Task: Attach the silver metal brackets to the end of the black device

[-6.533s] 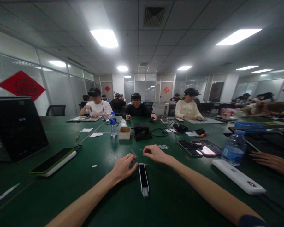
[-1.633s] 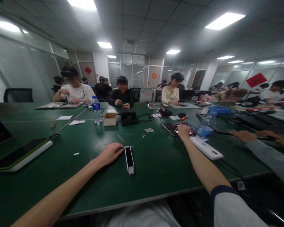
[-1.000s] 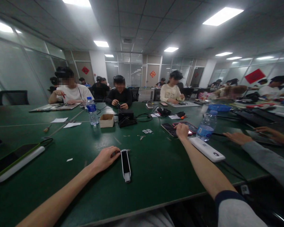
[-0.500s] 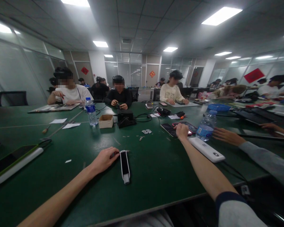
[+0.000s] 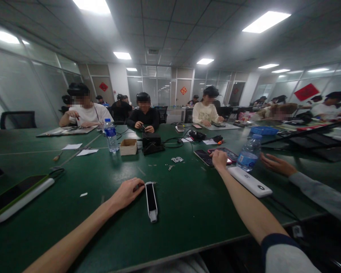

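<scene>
Resting just beside a black-and-white handheld device (image 5: 151, 201), the left hand (image 5: 127, 194) curls with its grip unclear, while the right hand (image 5: 219, 159) curls loosely around nothing near a phone (image 5: 203, 156).

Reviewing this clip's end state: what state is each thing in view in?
Left hand: curled, at the top end of the device
Black-and-white device: lying flat
Right hand: curled, beside the phone
Phone: lying flat, screen dark
Cardboard box: open-topped
Water bottle: capped, standing
</scene>
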`<state>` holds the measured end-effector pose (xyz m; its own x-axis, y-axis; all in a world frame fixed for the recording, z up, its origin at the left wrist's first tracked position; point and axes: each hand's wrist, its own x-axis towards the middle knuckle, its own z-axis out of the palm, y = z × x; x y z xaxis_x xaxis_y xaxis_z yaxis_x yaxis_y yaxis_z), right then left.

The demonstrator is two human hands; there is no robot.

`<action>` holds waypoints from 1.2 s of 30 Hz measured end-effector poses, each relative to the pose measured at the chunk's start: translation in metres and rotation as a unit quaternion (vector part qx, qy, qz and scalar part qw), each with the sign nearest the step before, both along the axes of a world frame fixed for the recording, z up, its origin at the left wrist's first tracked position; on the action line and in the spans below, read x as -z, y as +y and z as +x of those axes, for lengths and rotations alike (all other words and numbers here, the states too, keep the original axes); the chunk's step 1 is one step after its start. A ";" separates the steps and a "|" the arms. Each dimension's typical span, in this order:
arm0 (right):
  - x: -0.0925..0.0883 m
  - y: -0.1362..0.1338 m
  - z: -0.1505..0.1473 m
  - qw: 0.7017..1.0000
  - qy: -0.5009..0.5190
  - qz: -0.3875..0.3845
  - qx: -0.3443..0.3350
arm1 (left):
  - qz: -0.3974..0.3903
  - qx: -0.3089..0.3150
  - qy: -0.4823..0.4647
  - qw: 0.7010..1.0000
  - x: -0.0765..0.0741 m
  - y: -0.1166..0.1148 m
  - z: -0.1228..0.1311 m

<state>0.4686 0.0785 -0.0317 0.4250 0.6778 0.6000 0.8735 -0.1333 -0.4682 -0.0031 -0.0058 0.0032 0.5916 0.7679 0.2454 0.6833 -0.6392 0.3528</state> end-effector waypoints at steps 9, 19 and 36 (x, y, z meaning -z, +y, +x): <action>-0.008 -0.005 -0.071 0.975 -0.109 0.010 -0.191 | 0.007 -0.003 0.006 1.000 0.002 -0.001 0.000; -0.038 0.008 -0.184 0.866 -0.208 -0.255 -0.377 | 0.014 0.008 0.003 1.000 0.002 -0.003 -0.001; -0.051 0.035 -0.207 0.856 -0.110 -0.397 -0.313 | 0.025 -0.021 -0.006 0.999 0.014 0.004 -0.002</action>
